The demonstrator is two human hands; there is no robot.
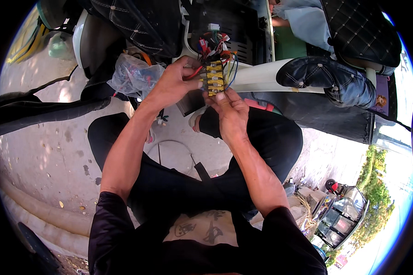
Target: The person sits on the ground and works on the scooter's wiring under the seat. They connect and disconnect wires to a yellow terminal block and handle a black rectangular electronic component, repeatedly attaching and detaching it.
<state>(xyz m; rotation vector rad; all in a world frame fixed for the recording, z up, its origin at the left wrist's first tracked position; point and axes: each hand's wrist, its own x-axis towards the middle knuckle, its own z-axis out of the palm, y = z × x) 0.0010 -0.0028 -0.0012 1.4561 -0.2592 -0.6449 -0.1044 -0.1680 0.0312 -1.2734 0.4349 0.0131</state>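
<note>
Between my hands is a yellow and black terminal block [214, 77] with a row of metal screws. My left hand [173, 83] is at its left side, fingers closed at the edge where red and dark wires [196, 72] run in. My right hand [230, 112] pinches the block's lower end, thumb on top. Blue and yellow wires [234, 68] leave its right side. Just beyond it lies a bundle of red, white and black wires with connectors [211, 44]. Exactly what the left fingertips grip, block or wire, is partly hidden.
A clear plastic bag [134, 75] lies left of my left hand. An open dark compartment [241, 32] is ahead, with a white body tube [261, 75] to the right. Black quilted covers [362, 32] hang around. A thin wire loop [172, 142] lies on the concrete ground [46, 151].
</note>
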